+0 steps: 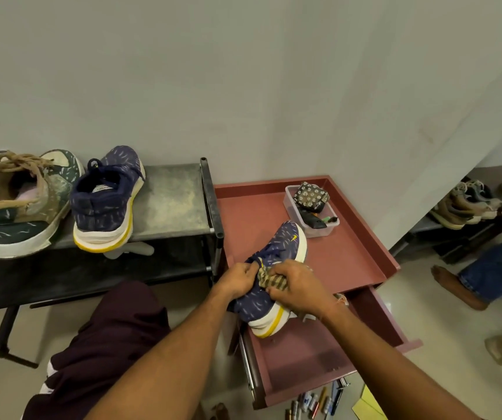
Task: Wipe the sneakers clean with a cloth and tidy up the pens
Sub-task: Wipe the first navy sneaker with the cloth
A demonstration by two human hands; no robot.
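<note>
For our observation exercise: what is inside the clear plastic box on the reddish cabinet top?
The clear plastic box holds a flower-patterned pouch, a black object and a small green item. Whatever lies beneath the pouch is covered.

Navy speckled fabric sneaker (289,247) pointing 1 o'clock, checked beige cloth (271,280) bunched on it, matching sneaker (104,201) at 9 o'clock, pens (313,401) scattered at 5 o'clock

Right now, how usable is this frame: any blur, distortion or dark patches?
Head view: wide-angle bending curves the shoe rack toward the edges; light is dim and even, no glare; the left hand, right hand, cloth and sneaker at centre are fairly sharp; the pens at the bottom edge are soft; the foot at right looks blurred.
</note>
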